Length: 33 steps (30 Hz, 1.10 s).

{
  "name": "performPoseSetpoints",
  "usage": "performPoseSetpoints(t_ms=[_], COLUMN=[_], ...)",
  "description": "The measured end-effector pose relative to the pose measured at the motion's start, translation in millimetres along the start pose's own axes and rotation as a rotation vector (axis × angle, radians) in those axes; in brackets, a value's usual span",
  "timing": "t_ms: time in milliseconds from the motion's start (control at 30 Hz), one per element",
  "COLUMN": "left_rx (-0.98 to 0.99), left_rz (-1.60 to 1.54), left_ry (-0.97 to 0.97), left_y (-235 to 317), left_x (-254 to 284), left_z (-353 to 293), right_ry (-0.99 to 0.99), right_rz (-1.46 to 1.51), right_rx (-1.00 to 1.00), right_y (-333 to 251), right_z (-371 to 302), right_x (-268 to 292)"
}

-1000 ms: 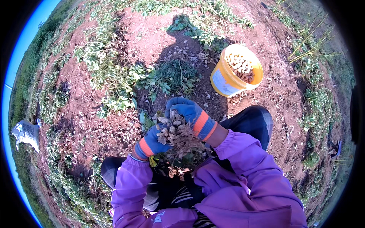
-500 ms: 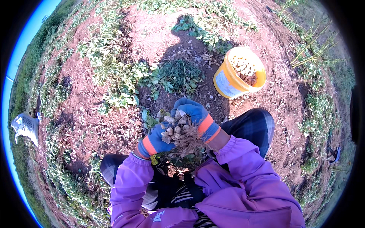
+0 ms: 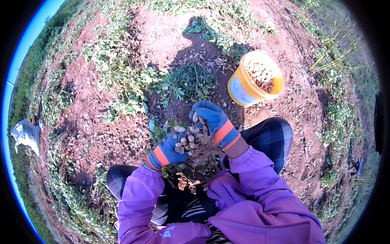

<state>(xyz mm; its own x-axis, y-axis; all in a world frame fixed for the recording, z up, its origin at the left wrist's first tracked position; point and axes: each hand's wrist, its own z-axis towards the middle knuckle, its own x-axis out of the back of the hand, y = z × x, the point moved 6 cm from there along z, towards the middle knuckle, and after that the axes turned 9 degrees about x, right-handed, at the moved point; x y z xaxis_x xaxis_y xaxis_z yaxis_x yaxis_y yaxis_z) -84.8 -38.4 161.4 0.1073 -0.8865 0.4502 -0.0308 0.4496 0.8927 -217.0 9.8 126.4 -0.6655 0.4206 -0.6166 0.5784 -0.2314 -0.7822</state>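
My left hand (image 3: pixel 170 149), in a blue glove with an orange band, is closed round an uprooted peanut plant (image 3: pixel 205 149), whose stringy roots and pale pods point up and to the right. My right hand (image 3: pixel 213 120), gloved alike, curls its fingers over several peanut pods (image 3: pixel 198 119) at the upper side of the root cluster. Whether those pods are still joined to the roots cannot be made out. Green leaves of the plant hang below, between my knees.
A yellow bucket (image 3: pixel 237 86) partly filled with peanuts stands ahead on the right. Pulled green plants (image 3: pixel 191 81) lie on the reddish soil just ahead, with more along the left. A white sack (image 3: pixel 27 136) sits at the far left.
My right hand has shifted slightly to the right and away from my left hand, opening a gap between them. More pods show in the cluster. The left hand has barely moved.
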Motion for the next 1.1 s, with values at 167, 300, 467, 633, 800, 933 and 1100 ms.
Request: performPoseSetpoints(t_ms=[167,300,467,633,800,933,1100], left_rx=[-0.011,0.175,-0.054,-0.051,0.011,0.056,-0.014], left_rz=[-0.093,-0.436,-0.027,0.020,-0.198,-0.375,-0.291], left_ry=[0.035,-0.026,-0.005,-0.002,-0.021,-0.022,-0.151], left_y=[1,-14,-9,-9,-3,-10,-8], left_x=[4,-4,2,0,5,3,-6], left_z=[-6,-9,-10,-11,-16,-22,-17], right_ry=[-0.085,-0.103,-0.210,-0.247,-0.267,-0.430,-0.758], right_rz=[-0.272,-0.302,-0.327,-0.193,-0.425,-0.814,-1.167], right_rx=[0.041,-0.032,-0.193,-0.265,-0.329,-0.022,0.355], right_y=[-14,-26,-36,-34,-44,-49,-69], right_z=[1,-8,-14,-20,-29,-26,-32], right_x=[-4,-14,-14,-14,-21,-23,-32])
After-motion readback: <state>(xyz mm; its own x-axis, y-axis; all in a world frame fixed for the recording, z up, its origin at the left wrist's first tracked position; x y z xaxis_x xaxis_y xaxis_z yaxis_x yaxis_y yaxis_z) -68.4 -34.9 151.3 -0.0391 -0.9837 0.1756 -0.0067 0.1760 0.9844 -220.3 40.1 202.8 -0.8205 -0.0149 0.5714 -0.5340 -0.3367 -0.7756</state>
